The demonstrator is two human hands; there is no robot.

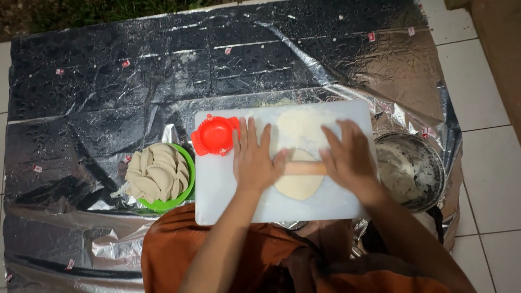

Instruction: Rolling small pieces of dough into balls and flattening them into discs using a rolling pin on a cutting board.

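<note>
— Pressing down with both palms, is that it?

— Yes. The left hand [253, 158] and the right hand [347, 157] lie flat, fingers spread and open, on the two ends of a pale wooden rolling pin [304, 168]; neither hand closes round it.

— And where is the dough?

— An oval sheet of pale dough [298, 185] lies under the pin, on a white rectangular plastic cutting board [222, 201]. More floured dough [297, 126] sits just beyond it on the same board.

— Anything else close by?

— A red round plastic dumpling press [215, 135] rests on the board's far left corner, just beside the left fingertips. Left of the board stands a green plastic bowl [182, 199] heaped with folded half-moon dumplings [156, 173]. To the right, a round floury metal pot [434, 179]. Everything rests on crinkled silver foil sheeting [135, 76] spread over white floor tiles [488, 163].
</note>
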